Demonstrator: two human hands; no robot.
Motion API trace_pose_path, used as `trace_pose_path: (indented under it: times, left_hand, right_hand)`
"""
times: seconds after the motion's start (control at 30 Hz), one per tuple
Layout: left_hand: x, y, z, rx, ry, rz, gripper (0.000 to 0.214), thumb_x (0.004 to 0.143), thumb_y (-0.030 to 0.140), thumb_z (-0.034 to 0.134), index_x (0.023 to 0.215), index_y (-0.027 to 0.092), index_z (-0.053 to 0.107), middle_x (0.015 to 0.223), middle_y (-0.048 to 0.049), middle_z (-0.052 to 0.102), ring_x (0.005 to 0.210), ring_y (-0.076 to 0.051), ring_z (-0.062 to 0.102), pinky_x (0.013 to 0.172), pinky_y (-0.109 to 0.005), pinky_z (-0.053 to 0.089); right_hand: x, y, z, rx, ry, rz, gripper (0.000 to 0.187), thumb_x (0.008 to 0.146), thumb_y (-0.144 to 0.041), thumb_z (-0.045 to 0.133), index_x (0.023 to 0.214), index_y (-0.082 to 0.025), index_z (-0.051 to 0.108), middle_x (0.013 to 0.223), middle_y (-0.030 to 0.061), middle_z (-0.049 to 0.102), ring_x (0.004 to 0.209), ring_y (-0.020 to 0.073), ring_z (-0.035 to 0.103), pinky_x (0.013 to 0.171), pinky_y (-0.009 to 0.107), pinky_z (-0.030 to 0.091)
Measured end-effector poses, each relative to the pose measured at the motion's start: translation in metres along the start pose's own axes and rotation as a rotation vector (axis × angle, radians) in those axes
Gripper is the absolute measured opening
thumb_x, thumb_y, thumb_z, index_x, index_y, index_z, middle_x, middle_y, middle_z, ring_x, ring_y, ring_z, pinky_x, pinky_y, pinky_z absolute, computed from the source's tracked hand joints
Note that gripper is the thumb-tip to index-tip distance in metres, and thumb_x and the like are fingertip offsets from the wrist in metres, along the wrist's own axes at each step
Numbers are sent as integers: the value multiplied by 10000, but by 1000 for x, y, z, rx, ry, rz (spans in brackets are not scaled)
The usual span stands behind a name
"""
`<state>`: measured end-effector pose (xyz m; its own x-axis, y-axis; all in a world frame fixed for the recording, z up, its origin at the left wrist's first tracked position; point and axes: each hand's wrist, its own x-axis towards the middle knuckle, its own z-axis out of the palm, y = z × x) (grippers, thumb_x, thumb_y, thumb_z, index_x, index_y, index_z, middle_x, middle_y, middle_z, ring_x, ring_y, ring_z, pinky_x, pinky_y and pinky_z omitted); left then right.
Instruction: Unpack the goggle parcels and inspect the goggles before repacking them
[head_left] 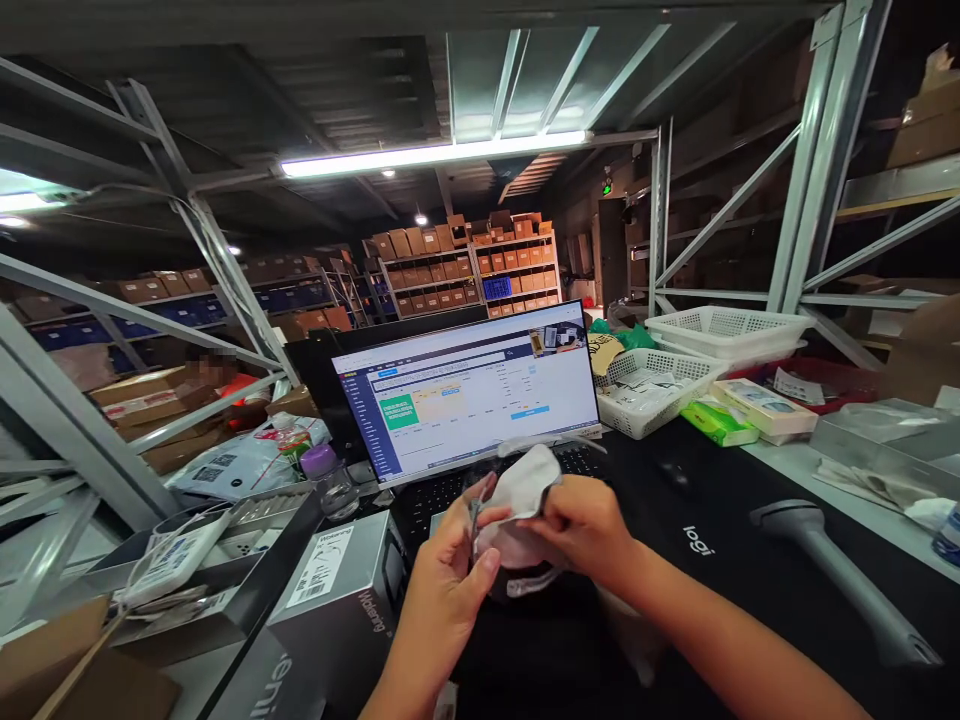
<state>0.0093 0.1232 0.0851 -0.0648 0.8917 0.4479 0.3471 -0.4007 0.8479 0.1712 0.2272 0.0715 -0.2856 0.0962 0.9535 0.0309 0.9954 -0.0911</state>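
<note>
Warehouse racks (821, 150) surround the worktop (784, 468), where the half-curled left hand (454, 555) and pinching right hand (589, 515) hold a pale item (527, 482) before the monitor (457, 435); a loosened pinch could drop it onto the keyboard (433, 499).

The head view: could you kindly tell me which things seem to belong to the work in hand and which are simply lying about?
Apparently in use: pale item, held by the left hand and the right hand.

Seemingly lying about: handheld scanner, dark mouse, purple-capped bottle, green packet.
</note>
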Motion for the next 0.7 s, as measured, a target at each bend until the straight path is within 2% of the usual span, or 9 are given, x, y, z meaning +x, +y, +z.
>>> trace_pose_path:
  times: [0.1,0.17,0.2,0.33,0.4,0.57,0.7]
  left_hand:
    - [-5,-1,-14,160,152,66,344,872,449,635,1114,226,735,1481,-108,512,1397,-335,445,1128,-481,411]
    - [-10,1,-19,273,225,132,298,890,392,616,1124,243,725,1461,-98,528,1372,-316,480,1114,-473,438]
    - [-12,3,-20,331,265,163,285,889,365,616,1126,245,721,1444,-96,541,1345,-310,510,1101,-469,457]
    - [-15,10,-11,531,471,288,264,854,261,649,1109,220,701,1354,-96,591,1217,-288,616,1029,-437,535]
    - [-15,12,-5,564,528,337,213,857,238,643,1063,207,690,1332,-93,599,1163,-268,650,1000,-409,562]
    - [-15,10,1,654,486,334,195,847,246,650,1034,214,694,1325,-77,615,1152,-262,654,941,-363,588]
    - [-16,1,5,757,481,344,240,852,274,651,1081,216,698,1351,-90,608,1186,-282,629,975,-396,555]
  right_hand:
    - [5,4,-11,173,133,420,547,870,-472,692,537,-217,342,494,-69,369,474,90,318,477,245,245]
    - [6,6,-17,341,237,664,555,839,-536,699,572,-226,324,527,-72,340,504,95,304,487,234,264]
    - [5,6,-19,431,276,741,550,837,-558,690,596,-229,322,550,-71,334,524,99,305,498,232,278]
    - [4,1,-29,689,360,871,499,845,-584,672,674,-229,365,618,-55,367,555,109,331,513,236,306]
    - [6,-5,-36,767,359,943,472,841,-579,680,705,-228,396,635,-45,411,558,115,364,514,239,324]
    - [15,-19,-41,981,239,1113,438,802,-542,740,725,-213,461,669,-26,503,590,123,436,542,232,371]
    - [12,-30,-26,1038,211,1099,481,761,-591,757,713,-205,473,650,-37,477,578,109,404,535,216,359]
